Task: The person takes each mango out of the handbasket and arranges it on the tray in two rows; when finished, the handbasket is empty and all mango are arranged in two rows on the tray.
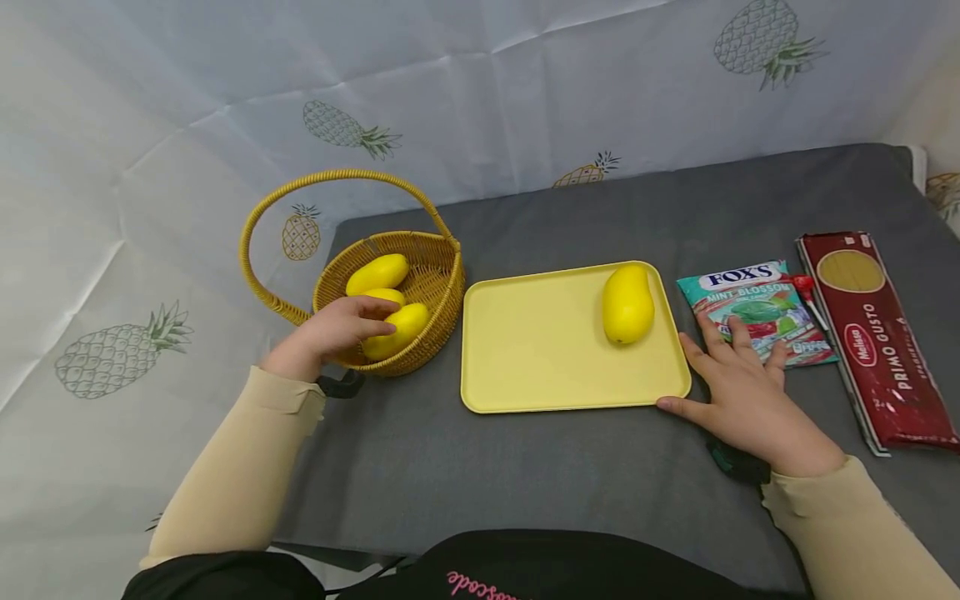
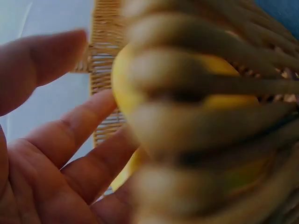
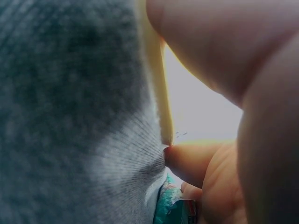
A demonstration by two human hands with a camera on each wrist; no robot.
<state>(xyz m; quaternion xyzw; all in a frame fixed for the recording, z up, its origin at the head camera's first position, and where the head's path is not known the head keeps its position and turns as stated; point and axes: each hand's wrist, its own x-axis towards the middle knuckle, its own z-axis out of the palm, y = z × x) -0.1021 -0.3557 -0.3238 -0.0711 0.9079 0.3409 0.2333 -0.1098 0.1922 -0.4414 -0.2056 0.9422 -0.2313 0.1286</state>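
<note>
On the left stands a wicker basket (image 1: 448, 312) with yellow mangoes, one at the back (image 1: 377, 273), another partly hidden in the middle, and a front mango (image 1: 401, 332). My left hand (image 1: 337, 327) reaches over the basket's near rim, its fingers on or just above the mangoes. The left wrist view shows the thumb (image 2: 44, 65) apart from the fruit (image 2: 122, 84), partly behind blurred wickerwork. A yellow tray (image 1: 540, 350) holds one mango (image 1: 628, 304) toward its right end. With fingers spread, my right hand (image 1: 750, 404) touches the tray's lower right corner and the mint candy bag (image 1: 813, 346).
A red spaghetti pack (image 1: 885, 342) lies at the far right. Between it and the candy bag is a small red-headed item (image 1: 804, 285) with a pale stick. The basket's tall handle (image 1: 337, 175) arches over its left side. All rests on a grey-covered table (image 1: 525, 475).
</note>
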